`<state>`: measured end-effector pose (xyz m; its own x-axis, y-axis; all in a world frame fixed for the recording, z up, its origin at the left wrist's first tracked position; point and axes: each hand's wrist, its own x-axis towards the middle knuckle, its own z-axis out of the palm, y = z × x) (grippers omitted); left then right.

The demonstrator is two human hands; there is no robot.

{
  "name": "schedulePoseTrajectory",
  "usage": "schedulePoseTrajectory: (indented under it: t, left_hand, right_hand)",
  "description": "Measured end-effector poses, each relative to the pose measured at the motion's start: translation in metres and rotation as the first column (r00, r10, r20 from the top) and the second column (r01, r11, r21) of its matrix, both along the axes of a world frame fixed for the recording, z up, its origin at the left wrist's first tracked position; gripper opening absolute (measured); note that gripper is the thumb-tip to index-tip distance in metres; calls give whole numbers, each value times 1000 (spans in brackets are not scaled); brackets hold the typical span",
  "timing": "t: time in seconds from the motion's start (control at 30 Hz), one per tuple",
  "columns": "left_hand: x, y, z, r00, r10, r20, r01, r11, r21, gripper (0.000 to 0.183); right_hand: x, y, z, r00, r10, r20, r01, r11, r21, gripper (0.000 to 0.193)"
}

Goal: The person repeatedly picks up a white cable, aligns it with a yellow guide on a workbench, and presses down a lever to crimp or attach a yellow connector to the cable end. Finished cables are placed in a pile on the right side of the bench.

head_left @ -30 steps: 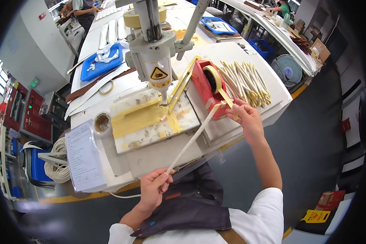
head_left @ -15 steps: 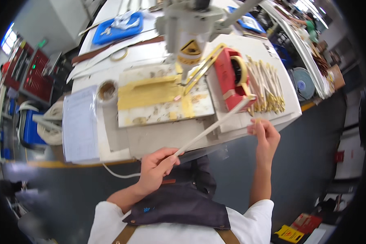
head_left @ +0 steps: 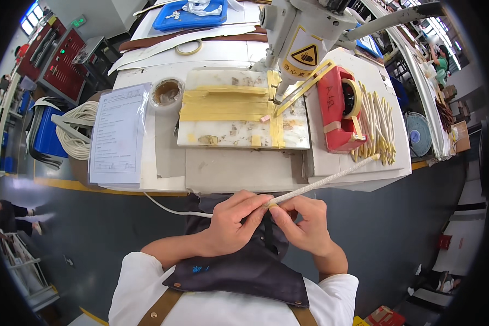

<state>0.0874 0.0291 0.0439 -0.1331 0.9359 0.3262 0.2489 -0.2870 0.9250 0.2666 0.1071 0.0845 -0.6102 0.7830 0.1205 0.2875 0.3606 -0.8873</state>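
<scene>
A white cord (head_left: pixel 326 180) runs from the lower left through my left hand (head_left: pixel 234 224), which is closed around it in front of the table edge. Beyond my fingers it slants up to the right, its end near the cut cords. My right hand (head_left: pixel 305 224) meets the left one at the cord, thumb and forefinger pinching a small piece of yellow tape (head_left: pixel 272 205) against it. My fingers partly hide the tape. On the table's right stands a red tape dispenser (head_left: pixel 331 106) with a roll of yellow tape. Several cut cords (head_left: pixel 376 127) with yellow-taped ends lie beside it.
A grey machine (head_left: pixel 304 32) with a warning label stands over a white board (head_left: pixel 244 140) covered partly in yellow tape. Left of it are a round tub (head_left: pixel 167 93) and a sheet in a plastic sleeve (head_left: pixel 118 136). Coiled cord (head_left: pixel 81 130) hangs off the table's left side.
My right hand has moved left and down from near the dispenser to meet my left hand. The left hand has shifted right along with the cord, and my view has turned.
</scene>
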Motion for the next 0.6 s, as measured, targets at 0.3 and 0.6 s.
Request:
schedulePoseTrajectory:
  t: [0.3,0.6]
  left_hand:
    - [-2,-1,4,998,-26,57,23,998,54,20]
    - [-4,-1,11,844,-26,535,231,919,-319,14]
  right_hand:
    - [3,0,-1,1000,-12,7,11,998,59,16]
    - [6,4,6,997,70,16,-71,955,288,13]
